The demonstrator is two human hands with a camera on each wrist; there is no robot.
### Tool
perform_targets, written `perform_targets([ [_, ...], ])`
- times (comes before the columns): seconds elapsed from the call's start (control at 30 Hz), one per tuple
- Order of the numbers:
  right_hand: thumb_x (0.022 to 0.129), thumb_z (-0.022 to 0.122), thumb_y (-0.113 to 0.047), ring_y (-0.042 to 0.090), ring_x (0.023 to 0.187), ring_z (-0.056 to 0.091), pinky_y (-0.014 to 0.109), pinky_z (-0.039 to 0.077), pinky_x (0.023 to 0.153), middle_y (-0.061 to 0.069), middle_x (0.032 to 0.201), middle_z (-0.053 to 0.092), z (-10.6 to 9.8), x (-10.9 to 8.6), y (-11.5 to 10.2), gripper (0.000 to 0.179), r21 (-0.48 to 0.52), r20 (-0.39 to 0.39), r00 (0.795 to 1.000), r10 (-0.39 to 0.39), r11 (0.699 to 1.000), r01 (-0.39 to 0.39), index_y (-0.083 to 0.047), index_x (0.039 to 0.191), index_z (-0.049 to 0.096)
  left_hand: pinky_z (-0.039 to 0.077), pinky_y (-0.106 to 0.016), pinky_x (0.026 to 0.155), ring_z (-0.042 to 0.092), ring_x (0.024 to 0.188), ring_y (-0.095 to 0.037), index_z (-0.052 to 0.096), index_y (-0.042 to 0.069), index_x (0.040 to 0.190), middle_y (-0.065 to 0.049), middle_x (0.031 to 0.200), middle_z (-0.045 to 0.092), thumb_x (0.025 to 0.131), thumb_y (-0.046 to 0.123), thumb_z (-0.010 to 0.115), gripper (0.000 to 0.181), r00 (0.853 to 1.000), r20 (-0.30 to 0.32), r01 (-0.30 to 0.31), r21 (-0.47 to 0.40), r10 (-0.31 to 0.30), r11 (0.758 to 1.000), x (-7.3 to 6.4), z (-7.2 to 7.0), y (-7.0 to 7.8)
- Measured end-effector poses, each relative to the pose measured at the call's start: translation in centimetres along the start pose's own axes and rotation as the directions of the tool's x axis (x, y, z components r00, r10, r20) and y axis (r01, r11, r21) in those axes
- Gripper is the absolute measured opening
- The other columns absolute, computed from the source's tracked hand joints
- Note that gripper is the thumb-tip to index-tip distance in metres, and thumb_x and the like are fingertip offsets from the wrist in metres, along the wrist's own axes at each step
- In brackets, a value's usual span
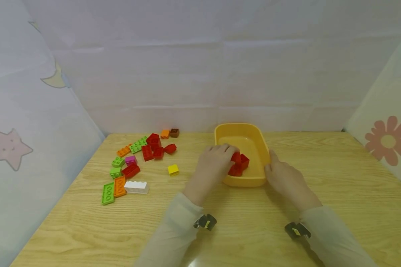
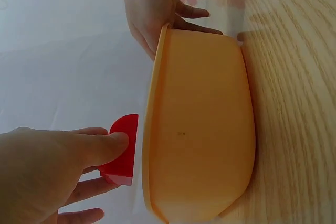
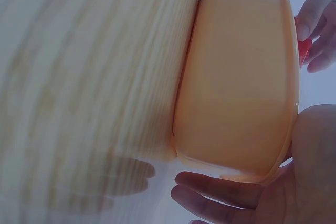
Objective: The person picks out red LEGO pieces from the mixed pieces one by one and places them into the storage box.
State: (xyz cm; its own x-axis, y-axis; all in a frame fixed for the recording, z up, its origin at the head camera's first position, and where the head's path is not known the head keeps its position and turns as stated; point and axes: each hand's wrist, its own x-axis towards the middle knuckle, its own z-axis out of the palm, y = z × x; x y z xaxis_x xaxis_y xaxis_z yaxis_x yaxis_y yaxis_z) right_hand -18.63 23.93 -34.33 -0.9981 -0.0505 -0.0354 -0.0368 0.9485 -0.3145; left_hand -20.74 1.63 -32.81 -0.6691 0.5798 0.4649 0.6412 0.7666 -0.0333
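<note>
In the head view, your left hand (image 1: 214, 165) pinches a red brick (image 1: 236, 157) over the yellow tub (image 1: 258, 142) at frame centre; your right hand (image 1: 284, 178) rests relaxed against its right wall. Loose bricks (image 1: 133, 163) lie left on the bench (image 1: 320, 222). No writing is readable.

In the left wrist view, your fingers (image 2: 100, 148) grip the red brick (image 2: 123, 150) beside the tub rim (image 2: 149, 145).

In the right wrist view, your open fingers (image 3: 220, 192) touch the tub (image 3: 236, 82).

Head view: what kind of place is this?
Likely a tabletop play or recording booth: a wooden table walled by white sheets printed with stars and flowers, toy bricks, a yellow tub.

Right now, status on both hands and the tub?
Left hand pinches a red brick over the yellow tub. Right hand rests against the tub's side. Loose bricks lie left, nothing blocking.
</note>
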Motion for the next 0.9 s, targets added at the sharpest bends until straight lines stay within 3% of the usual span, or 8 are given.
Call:
perform_targets([
  [0.17, 0.101, 0.03, -0.02, 0.036, 0.074, 0.06, 0.053, 0.049, 0.062, 0.04, 0.11, 0.06, 0.0, 0.0, 0.0, 0.061, 0.0, 0.003, 1.0, 0.004, 1.0, -0.004, 0.014, 0.15, 0.018, 0.049, -0.026, 0.08, 0.064, 0.101, -0.014, 0.065, 0.019, 0.123, 0.004, 0.116, 0.066, 0.093, 0.032, 0.07, 0.033, 0.998, 0.052, -0.027, 0.004, 0.027, 1.0, -0.1, 0.3, 0.4],
  [0.5, 0.102, 0.03, -0.02, 0.032, 0.069, 0.056, 0.047, 0.048, 0.058, 0.037, 0.105, 0.062, 0.0, 0.1, -0.1, 0.061, 0.004, 0.021, 1.0, 0.01, 1.0, -0.01, 0.014, 0.151, 0.016, 0.044, -0.024, 0.074, 0.064, 0.094, -0.012, 0.069, 0.023, 0.118, 0.007, 0.107, 0.068, 0.094, 0.038, 0.068, 0.029, 0.987, 0.158, -0.018, -0.001, 0.018, 1.0, -0.2, 0.8, 0.9],
  [0.8, 0.102, 0.03, -0.02, 0.032, 0.07, 0.057, 0.048, 0.049, 0.06, 0.038, 0.107, 0.061, -0.1, 0.1, -0.2, 0.061, 0.002, 0.023, 1.0, 0.012, 1.0, -0.012, 0.015, 0.15, 0.016, 0.041, -0.023, 0.066, 0.063, 0.083, -0.011, 0.072, 0.026, 0.11, 0.009, 0.089, 0.066, 0.092, 0.046, 0.065, 0.028, 0.989, 0.145, -0.029, 0.029, 0.025, 0.999, -0.2, 1.0, 1.1],
  [0.9, 0.102, 0.03, -0.02, 0.031, 0.068, 0.056, 0.046, 0.048, 0.059, 0.034, 0.098, 0.063, -0.1, 0.1, -0.2, 0.061, 0.003, 0.026, 1.0, 0.011, 1.0, -0.011, 0.015, 0.15, 0.016, 0.04, -0.023, 0.065, 0.062, 0.081, -0.011, 0.072, 0.026, 0.11, 0.009, 0.087, 0.066, 0.092, 0.048, 0.064, 0.029, 0.988, 0.154, -0.026, 0.031, 0.021, 0.999, -0.2, 1.1, 1.1],
])
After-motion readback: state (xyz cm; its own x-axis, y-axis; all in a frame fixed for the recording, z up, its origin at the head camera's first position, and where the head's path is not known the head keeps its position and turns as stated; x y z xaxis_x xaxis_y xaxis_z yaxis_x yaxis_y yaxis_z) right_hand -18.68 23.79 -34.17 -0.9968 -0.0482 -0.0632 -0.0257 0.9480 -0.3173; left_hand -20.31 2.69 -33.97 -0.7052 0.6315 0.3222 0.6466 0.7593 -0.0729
